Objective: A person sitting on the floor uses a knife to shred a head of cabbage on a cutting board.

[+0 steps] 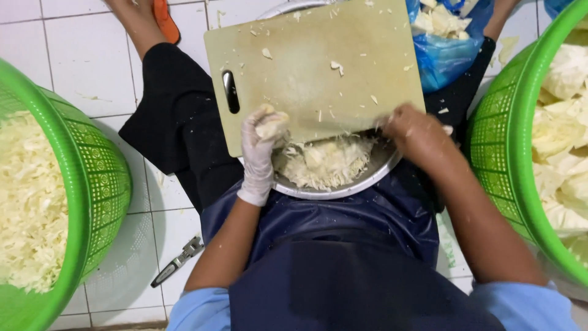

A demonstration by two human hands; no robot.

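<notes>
Shredded cabbage (324, 162): heaped in a metal bowl (343, 187) on the person's lap, half under the near edge of the cutting board (306, 67).
Left hand (260, 150): gloved, fingers curled round a small clump of shreds at the board's edge.
Right hand (416, 132): bare, at the board's near right corner; whether it grips anything cannot be told.
Risk, board: it rests tilted on the bowl and looks likely to slide if pushed.
Risk, spill: shreds could drop past the rim onto the apron (343, 245) or tiled floor (79, 55).
Baskets: green, left (92, 184) full of shreds, right (496, 141) of leaves.
Peeler (177, 262): on the floor, left.
Packages: blue plastic bag (444, 58) of scraps beyond the board; no label visible.
</notes>
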